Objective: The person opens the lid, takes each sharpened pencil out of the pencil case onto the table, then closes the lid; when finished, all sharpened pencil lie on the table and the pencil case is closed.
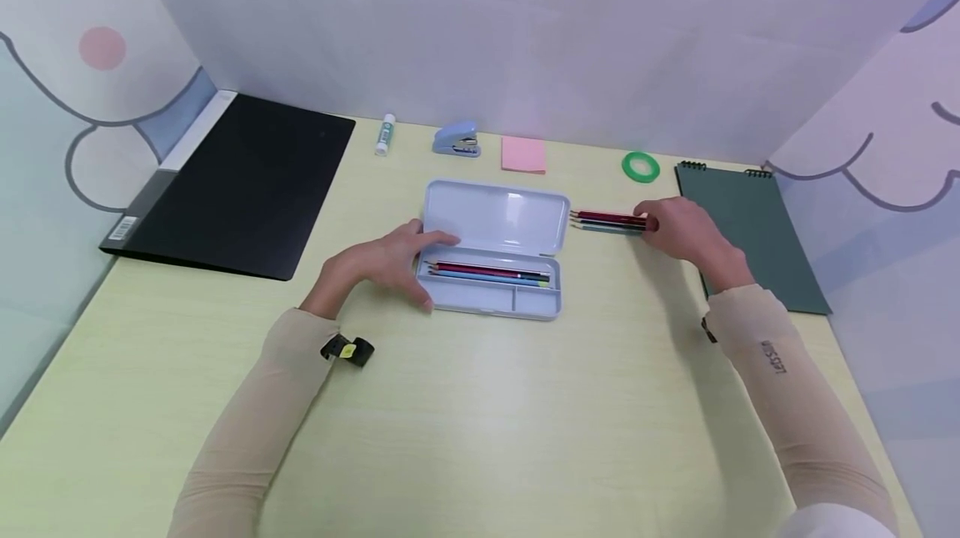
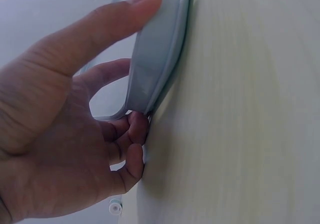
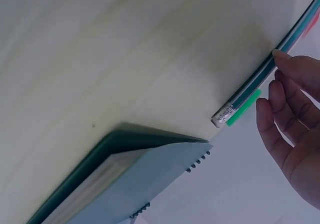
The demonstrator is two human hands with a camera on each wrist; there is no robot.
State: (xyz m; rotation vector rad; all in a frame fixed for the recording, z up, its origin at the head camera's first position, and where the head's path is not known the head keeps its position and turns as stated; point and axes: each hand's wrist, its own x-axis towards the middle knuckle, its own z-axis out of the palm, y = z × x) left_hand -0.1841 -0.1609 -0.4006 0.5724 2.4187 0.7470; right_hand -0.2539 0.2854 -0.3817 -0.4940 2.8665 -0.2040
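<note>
Head view: pinched a few pencils (image 1: 606,223) between thumb and fingers of the right hand (image 1: 686,229), tips pointed at the lid (image 1: 487,217) of an open case (image 1: 471,297), just right of it. Could not tell resting on the table (image 1: 487,438) from a slight lift. Braced the case's left end with the left hand (image 1: 384,259), thumb and forefinger spread wide across it, other fingers bent near the corner in the left wrist view. Showed more pencils (image 1: 487,273) lying in the case's far compartment. Caught a notebook (image 1: 761,229) near the right hand, with tape (image 1: 642,178) by its spiral edge. Showed past the lid, from left to right, glue (image 1: 386,135), a stapler (image 1: 454,139) and notes (image 1: 523,154). Took in a folder (image 1: 240,179) at left, well apart from the case.
</note>
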